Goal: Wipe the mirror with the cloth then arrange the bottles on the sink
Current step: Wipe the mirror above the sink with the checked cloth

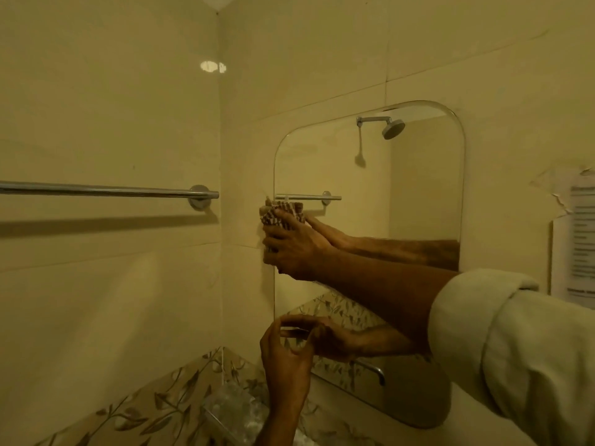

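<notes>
A rounded frameless mirror [415,188] hangs on the tiled wall at the right. My right hand [289,249] presses a brown-and-white striped cloth [280,214] against the mirror's left edge at mid height, its forearm reaching in from a rolled pale sleeve. My left hand [285,358] is lower down, fingertips touching the mirror's lower left edge, holding nothing. Both hands are doubled in the reflection. No bottles or sink are in view.
A chrome towel bar [106,189] runs along the left wall. A clear glass corner shelf [231,410] sits below my left hand, above a leaf-patterned tile band [154,410]. Paper notices [576,243] are stuck to the wall right of the mirror.
</notes>
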